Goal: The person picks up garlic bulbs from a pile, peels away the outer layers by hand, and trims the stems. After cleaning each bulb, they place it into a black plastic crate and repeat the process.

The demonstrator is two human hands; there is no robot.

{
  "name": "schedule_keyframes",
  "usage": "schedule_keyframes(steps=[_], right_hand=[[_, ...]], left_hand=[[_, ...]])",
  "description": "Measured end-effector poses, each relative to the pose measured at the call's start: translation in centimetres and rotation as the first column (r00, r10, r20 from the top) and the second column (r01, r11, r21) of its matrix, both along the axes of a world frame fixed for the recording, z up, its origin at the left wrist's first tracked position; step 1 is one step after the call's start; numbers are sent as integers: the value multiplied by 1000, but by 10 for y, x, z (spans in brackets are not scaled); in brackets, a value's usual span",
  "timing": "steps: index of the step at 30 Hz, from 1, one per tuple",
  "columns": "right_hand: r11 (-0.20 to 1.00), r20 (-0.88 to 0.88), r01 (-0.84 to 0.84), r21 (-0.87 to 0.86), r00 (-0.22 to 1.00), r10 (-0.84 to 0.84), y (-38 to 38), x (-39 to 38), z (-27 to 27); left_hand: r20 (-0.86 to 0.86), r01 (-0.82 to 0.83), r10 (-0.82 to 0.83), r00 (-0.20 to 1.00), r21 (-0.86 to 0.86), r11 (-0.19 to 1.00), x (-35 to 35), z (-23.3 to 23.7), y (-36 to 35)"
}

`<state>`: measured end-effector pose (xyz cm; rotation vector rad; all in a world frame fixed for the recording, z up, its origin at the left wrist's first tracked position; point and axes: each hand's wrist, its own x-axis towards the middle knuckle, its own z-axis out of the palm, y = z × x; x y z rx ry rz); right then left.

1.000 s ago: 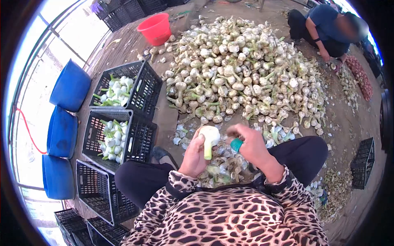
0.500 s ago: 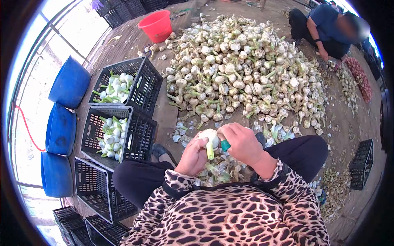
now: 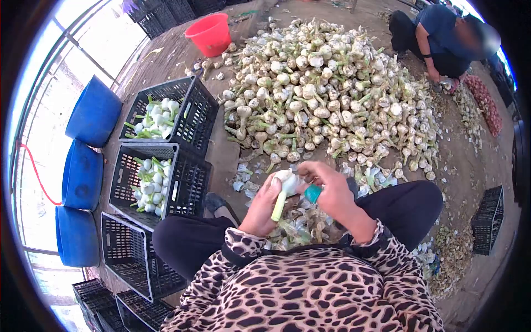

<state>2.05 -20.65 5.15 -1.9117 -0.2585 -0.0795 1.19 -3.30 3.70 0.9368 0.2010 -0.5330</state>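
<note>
My left hand (image 3: pixel 262 208) is closed round a white garlic bulb (image 3: pixel 286 178), whose cut green stem points down toward my lap. Just right of the bulb, my right hand (image 3: pixel 331 193) is closed on a small green object (image 3: pixel 313 193), held against the palm; its full shape is hidden. Thumb and forefinger of that hand are near a loose piece of skin beside the bulb. Beyond both hands lies a large heap of garlic (image 3: pixel 326 94). Peeled skins (image 3: pixel 301 227) are scattered between my legs.
Black crates (image 3: pixel 193 119) with trimmed garlic stand left, near another black crate (image 3: pixel 124 249) and blue tubs (image 3: pixel 83 171). A red basin (image 3: pixel 210 36) is behind. At the upper right a person (image 3: pixel 442 39) crouches. Another black crate (image 3: pixel 487 221) is at the right.
My right hand has moved slightly right, away from the bulb, and its fingers have lifted. The bulb has tilted, with its stem now leaning lower left.
</note>
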Motion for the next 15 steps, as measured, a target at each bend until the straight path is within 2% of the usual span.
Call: schedule_keyframes(steps=[1,4,5,8,9,11,15], right_hand=[[999,105,-20,-49,994,26,3,-1,-2],[991,292,-13,-132,955,51,6,2,-5],[983,217,-72,-170,970,109,2,0,-7],[946,281,-59,-318,948,153,0,2,-4],[936,300,-51,-348,940,162,0,2,-3],[914,335,-33,-405,924,182,-1,2,0],[793,257,73,-604,961,107,-7,11,-10]], left_hand=[[33,58,-61,998,60,996,2,-3,3],[110,36,-43,993,67,997,0,-8,1],[109,61,-70,992,88,994,1,-10,5],[170,101,-125,977,143,985,-3,-10,6],[104,93,-105,989,109,990,-3,-8,6],[83,133,-145,986,136,982,-3,-5,7],[94,249,-268,959,177,952,-3,6,7]])
